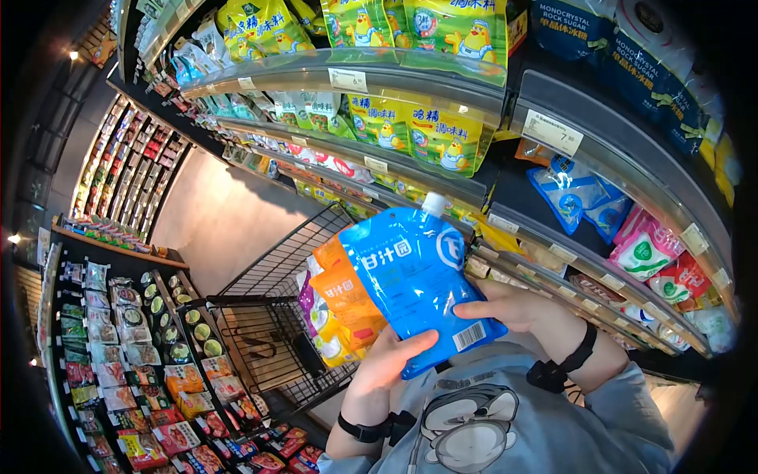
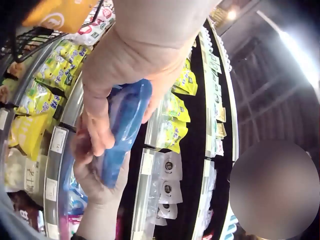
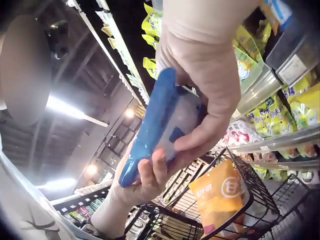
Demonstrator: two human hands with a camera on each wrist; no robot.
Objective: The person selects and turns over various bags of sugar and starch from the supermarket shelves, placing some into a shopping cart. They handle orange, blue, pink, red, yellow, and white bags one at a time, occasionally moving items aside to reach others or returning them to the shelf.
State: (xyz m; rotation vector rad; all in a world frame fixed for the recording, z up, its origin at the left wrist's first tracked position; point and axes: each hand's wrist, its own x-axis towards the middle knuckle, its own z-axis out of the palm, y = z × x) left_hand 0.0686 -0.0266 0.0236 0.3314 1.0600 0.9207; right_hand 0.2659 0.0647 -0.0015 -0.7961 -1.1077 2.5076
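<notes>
A blue spouted pouch point(image 1: 407, 276) with a white cap and a barcode is held in front of the chest, tilted, its spout pointing away. My left hand point(image 1: 387, 359) grips the lower left edge, thumb on the near face. On the right side, my right hand point(image 1: 509, 306) pinches the pouch with the thumb near the barcode. Both wrist views show fingers curled behind the pouch point(image 3: 155, 125), which has a pale, partly see-through back. Beyond it, an orange bag point(image 1: 343, 296) with similar lettering lies in a black wire shopping cart point(image 1: 264, 336) with yellow and purple packages.
Shelves with price labels point(image 1: 347, 80) curve along the far and right sides, stocked with yellow seasoning bags point(image 1: 454, 134) and dark blue rock sugar bags point(image 1: 576, 31). Packaged foods point(image 1: 170, 387) fill a display at the lower left. Floor point(image 1: 213, 205) shows beyond the cart.
</notes>
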